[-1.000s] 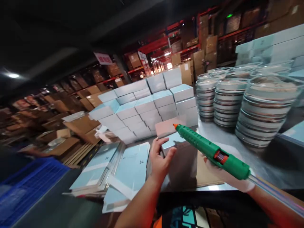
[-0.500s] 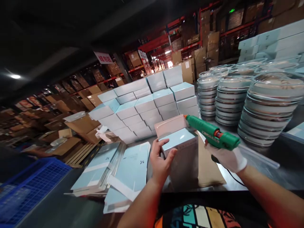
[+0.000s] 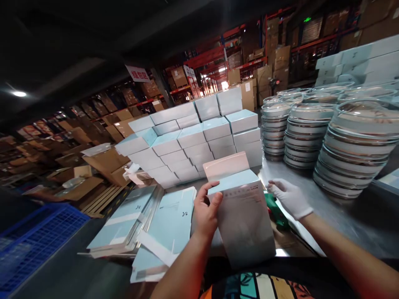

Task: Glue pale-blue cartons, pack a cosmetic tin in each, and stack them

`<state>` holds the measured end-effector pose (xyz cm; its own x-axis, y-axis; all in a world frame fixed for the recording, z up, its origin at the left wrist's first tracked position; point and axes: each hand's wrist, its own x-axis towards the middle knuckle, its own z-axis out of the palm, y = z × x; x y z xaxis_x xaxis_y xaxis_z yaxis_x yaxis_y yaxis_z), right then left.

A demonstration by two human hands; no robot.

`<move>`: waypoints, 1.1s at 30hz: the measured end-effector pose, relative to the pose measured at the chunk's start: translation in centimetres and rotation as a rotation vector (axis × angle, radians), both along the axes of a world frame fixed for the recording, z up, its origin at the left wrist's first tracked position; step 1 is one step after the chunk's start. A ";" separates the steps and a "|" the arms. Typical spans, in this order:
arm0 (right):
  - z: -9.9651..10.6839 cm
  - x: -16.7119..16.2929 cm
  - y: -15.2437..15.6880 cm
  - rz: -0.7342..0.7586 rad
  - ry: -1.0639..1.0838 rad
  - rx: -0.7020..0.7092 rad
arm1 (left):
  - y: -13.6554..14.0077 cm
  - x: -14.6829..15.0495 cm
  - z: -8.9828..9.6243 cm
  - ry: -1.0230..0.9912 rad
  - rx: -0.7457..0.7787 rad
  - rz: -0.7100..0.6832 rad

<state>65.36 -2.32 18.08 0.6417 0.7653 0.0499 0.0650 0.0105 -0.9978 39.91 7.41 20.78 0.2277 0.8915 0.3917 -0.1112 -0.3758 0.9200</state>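
Note:
My bare left hand (image 3: 205,207) grips the left side of a light-blue and white cardboard box (image 3: 245,220), thumb in front and fingers over the top edge. The box stands tilted toward me, its raised end flap (image 3: 227,165) up at the far side. To its right, my right hand (image 3: 289,197), in a white glove, hovers with nothing in it, fingers loosely apart. Just below that hand a green glue gun (image 3: 277,211) lies on the table, partly hidden by the box.
Piled finished-looking boxes (image 3: 187,139) form a wall behind. Stacked round clear-lidded containers (image 3: 352,153) stand on the right of the metal table (image 3: 336,224). Flat blue cartons (image 3: 165,224) lie at left, near a blue crate (image 3: 40,245). Warehouse shelves fill the background.
My right hand has let go of the glue gun, which now lies beside the box. The box has tilted toward me, still in my left hand.

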 end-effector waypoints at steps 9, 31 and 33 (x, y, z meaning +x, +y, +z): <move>4.4 -3.8 -0.3 0.291 -0.246 0.193 | -0.4 1.1 -1.9 0.016 0.328 -0.081; 2.2 -3.6 -2.8 0.503 -0.934 0.522 | 2.2 -1.1 4.1 0.570 0.931 -0.514; 3.3 -3.9 -3.0 0.542 -1.048 0.405 | 1.8 -1.4 6.5 0.775 1.019 -0.559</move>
